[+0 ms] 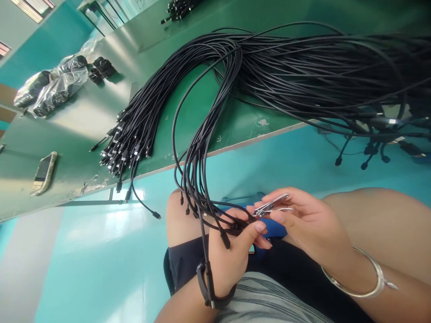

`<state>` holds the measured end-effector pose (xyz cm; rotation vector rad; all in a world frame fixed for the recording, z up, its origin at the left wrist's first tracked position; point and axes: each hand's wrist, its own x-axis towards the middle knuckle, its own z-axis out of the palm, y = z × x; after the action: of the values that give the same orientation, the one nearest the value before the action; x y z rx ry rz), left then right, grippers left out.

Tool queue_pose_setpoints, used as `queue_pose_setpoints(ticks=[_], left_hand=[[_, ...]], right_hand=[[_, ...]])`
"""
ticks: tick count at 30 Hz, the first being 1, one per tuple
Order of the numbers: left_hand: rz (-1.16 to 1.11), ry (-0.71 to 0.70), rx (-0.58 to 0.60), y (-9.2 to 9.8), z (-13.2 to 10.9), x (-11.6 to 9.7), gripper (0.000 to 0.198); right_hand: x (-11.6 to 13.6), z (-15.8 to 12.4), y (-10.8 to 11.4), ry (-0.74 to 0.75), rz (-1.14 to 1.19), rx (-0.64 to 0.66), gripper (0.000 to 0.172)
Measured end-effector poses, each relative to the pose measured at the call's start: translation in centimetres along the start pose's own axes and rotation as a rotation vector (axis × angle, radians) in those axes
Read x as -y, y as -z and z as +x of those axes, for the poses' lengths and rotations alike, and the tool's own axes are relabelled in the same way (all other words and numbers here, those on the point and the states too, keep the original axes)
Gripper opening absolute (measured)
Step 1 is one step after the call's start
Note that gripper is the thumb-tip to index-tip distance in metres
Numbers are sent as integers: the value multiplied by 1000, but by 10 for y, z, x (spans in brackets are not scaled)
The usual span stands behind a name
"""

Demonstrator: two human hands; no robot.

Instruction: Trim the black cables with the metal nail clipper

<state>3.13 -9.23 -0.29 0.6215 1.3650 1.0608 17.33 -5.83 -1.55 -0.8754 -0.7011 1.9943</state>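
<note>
My left hand [232, 251] is closed around several black cables [198, 166] near their plug ends. One plug [225, 238] lies over the back of this hand, and another [209, 287] hangs across the wrist band. Between the thumb and fingers of my right hand [310, 224] is a silver nail clipper [272, 205], its lever raised. The clipper's jaws are at a cable end that sticks out by my left thumb and fingers. Whether the jaws touch that end I cannot tell. The held cables run up over the table edge into the large bundle.
A thick bundle of black cables [323, 72] lies along the green table [198, 98], its plug ends [124, 148] fanned at the left. More plugs [367, 148] hang over the edge at right. A handheld device [44, 174] and plastic-wrapped bundles [60, 87] rest farther left.
</note>
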Motion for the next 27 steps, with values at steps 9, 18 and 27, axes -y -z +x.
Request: queue_pose_setpoints(ticks=[9, 18, 27], left_hand=[[-96, -27, -35, -3, 0, 5, 32], [-53, 25, 16, 0, 3, 6, 28], [-135, 100, 7, 4, 7, 16, 34]], right_hand=[[1, 1, 0, -1, -69, -48, 14], [0, 2, 5, 25, -277, -213, 24], [-1, 6, 9, 40, -154, -146, 20]])
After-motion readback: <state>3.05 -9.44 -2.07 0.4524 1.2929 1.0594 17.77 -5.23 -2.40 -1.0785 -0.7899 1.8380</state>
